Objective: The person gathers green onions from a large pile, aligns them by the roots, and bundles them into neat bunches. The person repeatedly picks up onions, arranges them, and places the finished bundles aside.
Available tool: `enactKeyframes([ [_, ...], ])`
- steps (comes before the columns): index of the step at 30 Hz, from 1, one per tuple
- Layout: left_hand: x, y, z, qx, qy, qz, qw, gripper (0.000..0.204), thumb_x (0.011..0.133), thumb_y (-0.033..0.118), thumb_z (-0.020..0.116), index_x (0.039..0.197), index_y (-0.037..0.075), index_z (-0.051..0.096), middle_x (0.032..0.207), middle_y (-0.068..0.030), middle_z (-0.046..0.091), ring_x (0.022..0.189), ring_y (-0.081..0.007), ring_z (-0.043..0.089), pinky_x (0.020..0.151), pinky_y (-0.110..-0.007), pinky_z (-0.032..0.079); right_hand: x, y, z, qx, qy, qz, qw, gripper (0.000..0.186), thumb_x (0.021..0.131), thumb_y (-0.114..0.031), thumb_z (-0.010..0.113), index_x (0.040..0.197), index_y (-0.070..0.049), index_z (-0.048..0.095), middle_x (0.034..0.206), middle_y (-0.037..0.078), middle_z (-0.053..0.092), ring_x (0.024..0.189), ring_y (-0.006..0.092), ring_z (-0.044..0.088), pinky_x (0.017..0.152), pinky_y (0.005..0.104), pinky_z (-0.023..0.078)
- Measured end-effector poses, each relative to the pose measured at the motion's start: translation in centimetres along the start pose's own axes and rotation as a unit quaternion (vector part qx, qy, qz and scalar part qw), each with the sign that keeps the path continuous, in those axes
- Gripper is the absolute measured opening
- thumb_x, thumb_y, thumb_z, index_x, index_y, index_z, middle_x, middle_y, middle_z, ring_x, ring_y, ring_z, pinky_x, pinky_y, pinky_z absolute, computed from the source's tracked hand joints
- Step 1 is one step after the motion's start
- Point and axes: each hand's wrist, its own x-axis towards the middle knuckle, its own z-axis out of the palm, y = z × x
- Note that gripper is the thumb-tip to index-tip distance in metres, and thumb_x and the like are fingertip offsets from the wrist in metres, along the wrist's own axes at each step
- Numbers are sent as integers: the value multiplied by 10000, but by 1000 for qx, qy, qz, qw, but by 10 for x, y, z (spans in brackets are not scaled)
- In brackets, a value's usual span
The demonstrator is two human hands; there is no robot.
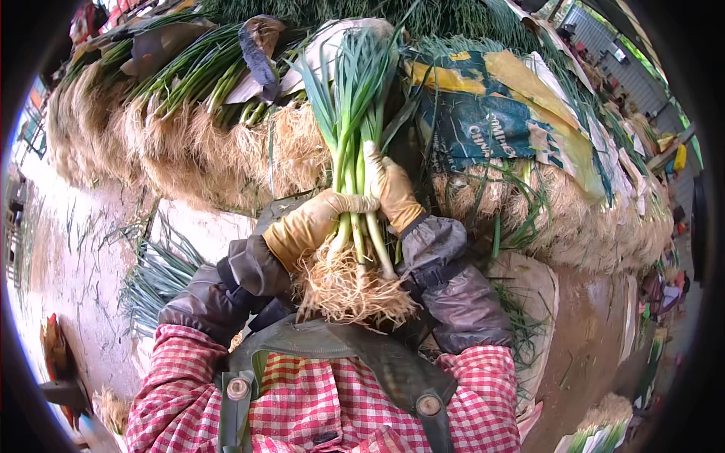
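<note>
A bunch of leafy green onions (pixel 353 166) is held upright in front of my chest, leaves pointing away from me and a tangle of pale roots (pixel 351 294) toward me. My left hand (pixel 306 226), in a yellow glove, is closed round the white lower stalks, its fingers reaching across them. My right hand (pixel 389 185), gloved too, grips the bunch higher up on its right side, thumb along the stalks. Both forearms wear dark sleeve covers.
Long piles of rooted bundles lie ahead to the left (pixel 181 143) and right (pixel 551 219), partly under torn blue-yellow sacking (pixel 483 106). Loose green leaves (pixel 162 279) lie on a pale board at left. Another bundle (pixel 596 426) sits at lower right.
</note>
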Motion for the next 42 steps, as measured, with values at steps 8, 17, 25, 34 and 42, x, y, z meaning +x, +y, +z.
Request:
enactKeyframes([
  [8, 3, 22, -9, -177, -66, -1, 982, 277, 860, 133, 640, 1083, -21, 581, 856, -123, 652, 742, -218, 651, 701, -330, 567, -145, -52, -45, 25, 207, -333, 919, 567, 978, -389, 406, 1344, 43, 418, 1377, 189, 433, 1245, 305, 457, 1056, 403, 346],
  [17, 6, 7, 11, 16, -38, -4, 999, 210, 908, 140, 567, 1002, -37, 630, 881, -102, 679, 774, -183, 654, 719, -302, 547, -138, -21, -9, 241, 27, -275, 930, 389, 983, -316, 480, 1167, 25, 518, 1101, 114, 560, 1007, 197, 538, 922, 342, 426],
  [25, -72, 39, 2, 367, -37, -1, 930, 440, 723, 65, 776, 1114, 14, 581, 969, -70, 652, 844, -188, 627, 765, -334, 544, -79, -18, 7, 584, -290, -73, 754, 719, 947, -525, 458, 1433, -24, 287, 1420, 132, 415, 1272, 237, 446, 1074, 422, 372],
  [34, -147, 99, -3, 338, -24, 59, 939, 424, 679, -16, 719, 1078, -20, 577, 867, -165, 680, 771, -232, 689, 660, -326, 588, -65, 27, 1, -440, -86, -339, 827, 671, 851, -564, 541, 1367, -139, 484, 1352, 81, 507, 1324, 272, 358, 1138, 560, 124],
  [42, -132, 90, 13, 221, -21, 39, 974, 455, 713, 49, 668, 1136, -50, 535, 917, -217, 655, 737, -301, 679, 637, -367, 590, -90, 53, -48, -211, 130, -123, 961, 378, 902, -436, 563, 711, -120, 645, 571, 69, 584, 490, 244, 549, 506, 391, 431],
])
